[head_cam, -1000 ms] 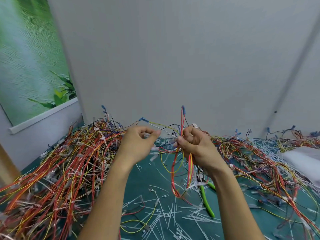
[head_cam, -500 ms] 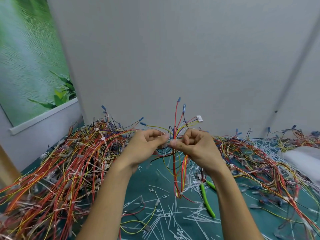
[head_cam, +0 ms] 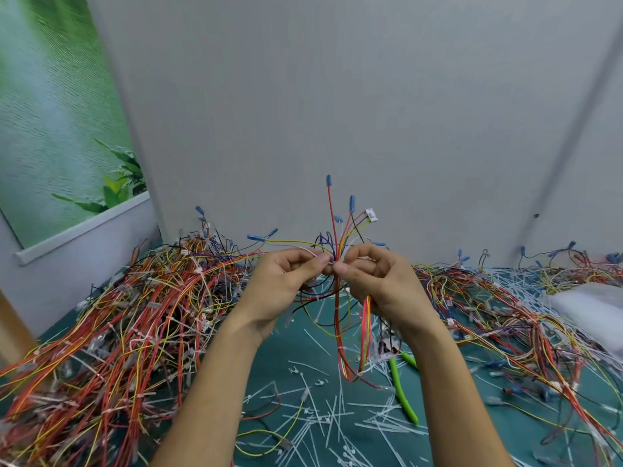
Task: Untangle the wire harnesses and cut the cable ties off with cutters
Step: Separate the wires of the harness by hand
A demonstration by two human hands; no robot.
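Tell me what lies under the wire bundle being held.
Cut white cable ties on the teal mat, plus green-handled cutters; their head is hidden among the hanging red and yellow wires.

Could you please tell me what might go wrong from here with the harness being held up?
The left hand and right hand both pinch the harness; its hanging loops could catch the cut ties beneath. The cutters lie among those ties, so a hurried reach might fumble them.
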